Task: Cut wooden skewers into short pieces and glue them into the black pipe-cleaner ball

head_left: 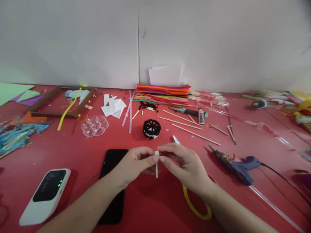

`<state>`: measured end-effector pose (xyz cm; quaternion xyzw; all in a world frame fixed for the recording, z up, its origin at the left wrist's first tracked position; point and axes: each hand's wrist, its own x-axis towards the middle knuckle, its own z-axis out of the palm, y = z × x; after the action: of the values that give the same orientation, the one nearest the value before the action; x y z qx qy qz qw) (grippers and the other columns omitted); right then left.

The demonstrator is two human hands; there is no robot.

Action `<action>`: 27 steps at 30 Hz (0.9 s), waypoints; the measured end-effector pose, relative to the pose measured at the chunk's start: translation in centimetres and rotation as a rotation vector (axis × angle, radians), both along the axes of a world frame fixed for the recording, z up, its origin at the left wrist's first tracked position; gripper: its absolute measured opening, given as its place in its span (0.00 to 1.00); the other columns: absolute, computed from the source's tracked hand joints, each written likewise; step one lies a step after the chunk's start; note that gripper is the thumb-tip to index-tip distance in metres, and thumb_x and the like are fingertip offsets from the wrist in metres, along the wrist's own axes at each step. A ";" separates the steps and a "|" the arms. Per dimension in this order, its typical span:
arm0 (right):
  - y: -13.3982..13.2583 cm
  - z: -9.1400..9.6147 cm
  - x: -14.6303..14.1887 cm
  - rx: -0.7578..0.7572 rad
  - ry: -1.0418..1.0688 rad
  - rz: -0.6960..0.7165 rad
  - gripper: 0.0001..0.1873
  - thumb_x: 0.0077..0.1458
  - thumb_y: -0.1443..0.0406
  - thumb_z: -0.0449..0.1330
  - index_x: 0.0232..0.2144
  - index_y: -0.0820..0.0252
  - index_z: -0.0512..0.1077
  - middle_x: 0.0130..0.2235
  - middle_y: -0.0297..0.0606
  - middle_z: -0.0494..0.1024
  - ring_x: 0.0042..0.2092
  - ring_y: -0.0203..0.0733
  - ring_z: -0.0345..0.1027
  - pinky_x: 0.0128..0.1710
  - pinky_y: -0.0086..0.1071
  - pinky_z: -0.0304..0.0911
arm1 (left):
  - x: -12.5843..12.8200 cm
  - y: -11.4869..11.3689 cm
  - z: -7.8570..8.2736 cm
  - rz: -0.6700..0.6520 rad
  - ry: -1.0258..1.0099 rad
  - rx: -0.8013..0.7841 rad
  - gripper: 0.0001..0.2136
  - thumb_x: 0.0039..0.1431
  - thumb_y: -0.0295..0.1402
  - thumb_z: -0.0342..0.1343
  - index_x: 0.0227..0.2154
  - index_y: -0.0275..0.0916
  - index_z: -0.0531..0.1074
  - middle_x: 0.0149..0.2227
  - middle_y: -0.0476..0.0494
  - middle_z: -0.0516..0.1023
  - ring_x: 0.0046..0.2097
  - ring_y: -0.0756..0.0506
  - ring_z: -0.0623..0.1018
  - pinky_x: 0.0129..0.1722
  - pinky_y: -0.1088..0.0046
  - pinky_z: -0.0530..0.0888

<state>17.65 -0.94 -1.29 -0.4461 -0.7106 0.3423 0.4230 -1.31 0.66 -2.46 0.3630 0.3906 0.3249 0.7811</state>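
My left hand (136,163) is closed, thumb and forefinger pinching a short pale wooden stick (156,170) that points down toward me. My right hand (184,161) meets it from the other side, its fingertips closed at the top of the stick, where a second short piece seems to lie alongside. Just beyond both hands sits a small black wheel-like piece with spokes (152,128) on the red table (150,207). Partly under my right hand lie scissors (198,205) with a yellow handle; their blade tip shows past the fingers.
A black phone (114,210) lies under my left forearm, a white device (46,197) farther left. To the right rests a blue glue gun (233,165) with its cord. Thin wooden sticks (195,133), a small bottle (201,116) and coloured pipe cleaners (162,92) lie behind.
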 end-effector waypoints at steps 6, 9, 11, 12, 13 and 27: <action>0.1 0.4 0.3 0.169 -0.098 0.063 0.13 0.59 0.66 0.62 0.46 0.53 0.76 0.39 0.38 0.82 0.38 0.37 0.78 0.40 0.30 0.75 | -0.3 0.0 -0.3 0.006 0.019 0.023 0.12 0.47 0.42 0.70 0.28 0.39 0.82 0.30 0.46 0.80 0.32 0.50 0.78 0.36 0.73 0.76; 0.3 0.5 0.6 0.212 -0.126 0.099 0.11 0.59 0.66 0.63 0.45 0.55 0.77 0.39 0.38 0.82 0.38 0.36 0.78 0.40 0.28 0.74 | -0.4 -0.1 -0.4 -0.027 0.019 0.009 0.11 0.46 0.42 0.71 0.27 0.40 0.82 0.30 0.46 0.81 0.31 0.51 0.77 0.36 0.74 0.75; 0.4 0.5 0.7 0.230 -0.128 0.130 0.11 0.58 0.67 0.64 0.45 0.56 0.77 0.38 0.38 0.81 0.38 0.35 0.77 0.39 0.27 0.74 | -0.4 -0.2 -0.4 -0.043 0.023 0.007 0.10 0.46 0.41 0.71 0.27 0.40 0.82 0.29 0.46 0.81 0.31 0.52 0.77 0.36 0.75 0.75; 0.4 0.5 0.7 0.233 -0.130 0.143 0.12 0.58 0.67 0.64 0.45 0.56 0.76 0.38 0.37 0.81 0.37 0.35 0.77 0.39 0.27 0.74 | -0.4 -0.2 -0.4 -0.045 0.020 0.008 0.10 0.47 0.41 0.71 0.27 0.40 0.82 0.29 0.46 0.81 0.31 0.52 0.76 0.36 0.75 0.74; 0.4 0.4 0.7 0.234 -0.135 0.150 0.12 0.58 0.67 0.64 0.45 0.55 0.76 0.38 0.37 0.81 0.37 0.35 0.77 0.38 0.27 0.74 | -0.4 -0.2 -0.4 -0.042 0.017 0.011 0.10 0.47 0.40 0.71 0.28 0.40 0.82 0.29 0.47 0.81 0.31 0.52 0.76 0.37 0.75 0.74; -0.1 -0.3 0.4 0.192 -0.087 0.169 0.20 0.60 0.68 0.61 0.54 0.53 0.68 0.40 0.38 0.77 0.38 0.35 0.73 0.39 0.31 0.73 | -0.4 -0.1 0.3 0.064 0.034 0.136 0.10 0.48 0.38 0.70 0.27 0.38 0.79 0.26 0.50 0.78 0.24 0.55 0.69 0.23 0.80 0.65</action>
<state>18.02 -1.00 -1.55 -0.3565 -0.7928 0.2875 0.4023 -1.66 0.54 -2.18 0.4082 0.3924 0.3692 0.7370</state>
